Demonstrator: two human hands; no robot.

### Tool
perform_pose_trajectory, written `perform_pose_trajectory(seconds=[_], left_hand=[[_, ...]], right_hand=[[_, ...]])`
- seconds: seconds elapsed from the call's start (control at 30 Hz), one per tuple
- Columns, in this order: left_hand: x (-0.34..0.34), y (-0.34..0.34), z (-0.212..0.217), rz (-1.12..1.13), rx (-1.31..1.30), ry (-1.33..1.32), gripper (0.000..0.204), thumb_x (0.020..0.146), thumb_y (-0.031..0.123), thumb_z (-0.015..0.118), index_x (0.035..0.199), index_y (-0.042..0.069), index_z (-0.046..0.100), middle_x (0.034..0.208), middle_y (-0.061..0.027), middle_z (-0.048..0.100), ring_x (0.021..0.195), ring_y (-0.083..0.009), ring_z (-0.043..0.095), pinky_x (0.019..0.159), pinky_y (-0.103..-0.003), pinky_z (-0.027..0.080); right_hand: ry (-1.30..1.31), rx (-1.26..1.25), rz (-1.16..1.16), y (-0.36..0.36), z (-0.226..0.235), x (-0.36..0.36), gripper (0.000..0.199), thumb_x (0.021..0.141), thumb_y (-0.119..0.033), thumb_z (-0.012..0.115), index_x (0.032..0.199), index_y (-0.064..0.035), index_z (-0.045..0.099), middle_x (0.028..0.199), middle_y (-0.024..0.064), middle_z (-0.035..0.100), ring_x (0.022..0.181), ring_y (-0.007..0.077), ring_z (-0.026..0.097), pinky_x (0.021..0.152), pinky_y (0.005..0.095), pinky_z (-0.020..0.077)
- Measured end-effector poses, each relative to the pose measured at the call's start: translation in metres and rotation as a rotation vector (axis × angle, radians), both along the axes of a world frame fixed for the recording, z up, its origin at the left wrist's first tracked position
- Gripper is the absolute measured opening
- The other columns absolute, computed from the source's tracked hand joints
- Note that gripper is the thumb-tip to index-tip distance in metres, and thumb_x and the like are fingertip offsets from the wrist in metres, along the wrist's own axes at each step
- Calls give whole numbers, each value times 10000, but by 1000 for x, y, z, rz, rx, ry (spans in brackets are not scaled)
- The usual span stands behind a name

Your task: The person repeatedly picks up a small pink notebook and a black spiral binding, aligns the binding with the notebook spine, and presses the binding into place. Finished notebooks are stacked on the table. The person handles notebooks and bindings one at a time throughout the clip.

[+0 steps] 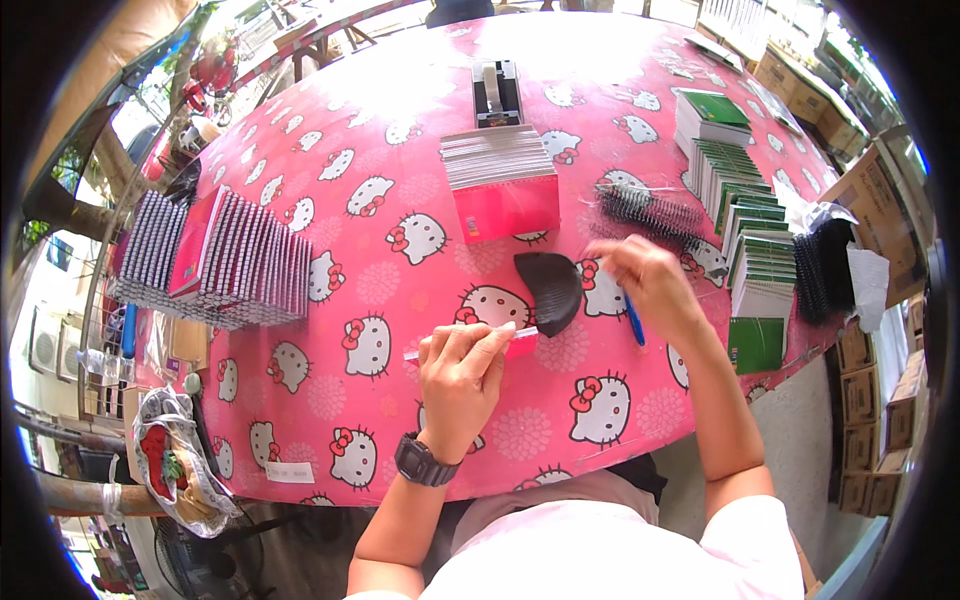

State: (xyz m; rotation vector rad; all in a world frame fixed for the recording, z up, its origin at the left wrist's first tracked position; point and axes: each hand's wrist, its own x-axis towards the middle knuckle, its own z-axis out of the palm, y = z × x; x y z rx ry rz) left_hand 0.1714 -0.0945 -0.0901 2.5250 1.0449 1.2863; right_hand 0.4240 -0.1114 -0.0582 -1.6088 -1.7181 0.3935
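My left hand (460, 375), with a dark watch on its wrist, grips a thin pink notebook (522, 343) seen edge-on, its pale bound edge upward. Just beyond it lies a black ridged, curved block (553, 292). To the right, my right hand (645, 280) hovers over the table, fingers half bent and slightly blurred, with nothing visible in them. Below that hand rests a blue pen (634, 320). Black spiral binding coils (648, 212) lie in a heap just past my right fingers. A row of pink-covered notebooks (508, 205) stands ahead, pages fanned toward the far side.
Tall stacks of bound pink notebooks (245, 255) fill the left side. Green-covered notebooks (745, 215) line the right, beside more black coils (826, 270). A black tape dispenser (497, 92) stands behind the middle pile. A plastic bag (180, 460) hangs at the left edge.
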Motion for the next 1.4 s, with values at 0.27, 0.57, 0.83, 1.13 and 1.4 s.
perform_pose_trajectory(seconds=[0.27,0.57,0.83,1.13,1.4], left_hand=[[-3,0,2,-46,-23,11,234,756,57,686,979,126,709,853,-4,632,805,-187,563,731,-329,407],[-5,1,2,-53,1,22,209,765,42,691,959,115,720,831,-2,635,775,-178,552,698,-318,405],[-5,0,2,-56,3,28,235,755,32,680,970,117,721,844,-3,640,784,-177,554,710,-316,403],[-4,-2,5,-68,-3,12,229,749,14,675,955,107,715,840,-5,640,784,-181,552,710,-317,405],[4,-7,6,41,-93,34,169,748,175,731,904,120,699,833,-10,640,823,-189,570,791,-340,371]], right_hand=[[233,-81,327,-12,-8,-38,209,758,14,696,944,-50,626,893,65,572,773,189,599,672,321,486],[119,-30,378,-5,-10,-30,235,725,19,706,925,-84,638,929,53,566,875,239,553,756,348,452],[22,-50,466,-2,-5,-25,169,831,17,562,937,-89,639,828,54,576,815,238,558,742,364,438],[145,-317,567,0,1,-26,165,871,-46,553,1024,-59,616,744,90,595,686,242,564,625,351,448],[210,-129,489,-8,3,-35,227,793,-44,693,997,-62,595,853,76,538,728,240,570,610,331,462]])
